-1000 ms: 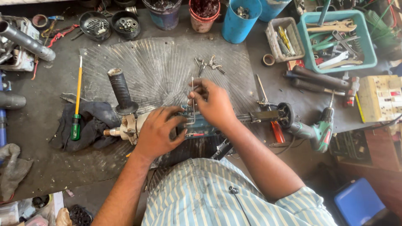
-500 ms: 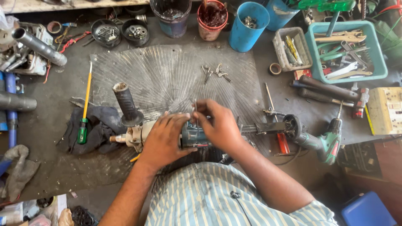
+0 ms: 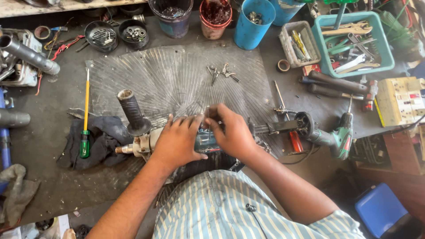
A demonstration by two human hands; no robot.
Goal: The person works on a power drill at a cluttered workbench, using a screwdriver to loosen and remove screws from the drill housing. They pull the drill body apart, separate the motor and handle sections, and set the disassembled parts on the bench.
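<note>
— Drill body (image 3: 206, 142), the teal power tool lying on its side at the near edge of the table (image 3: 53, 186), is what both hands are on. It rests partly on the ribbed grey mat (image 3: 168, 84), its metal nose (image 3: 137, 146) pointing to the person's left.

— How would it handle, do you reckon?

— Heavy and stiff, I'd judge; a metal gearbox and a hard shell, nothing fragile, though it looks grimy, so perhaps a bit slippery. The black side handle (image 3: 132, 110) sticking up from the collar, or the thick middle of the housing, seems the sound place to take it.

— And the hands?

— Left hand (image 3: 177, 142) lies palm-down over the front of the housing, fingers spread and curled round it, a steadying grip clenched on the body. Right hand (image 3: 230, 132) comes in from the other side, wrist bent, fingertips pinched together at the top of the casing. Whether something small sits between them I can't tell; they are too bunched. Both forearms reach forward from a striped shirt.

— What lies around?

— Just left, a black rag (image 3: 99, 139) with a green-handled screwdriver (image 3: 85, 128) across its edge. To the right, a green cordless drill (image 3: 334, 137). Further out on the mat, a few loose screws (image 3: 221, 73). At the far edge stand a blue cup (image 3: 253, 22) and a teal tray of tools (image 3: 354, 42).
</note>
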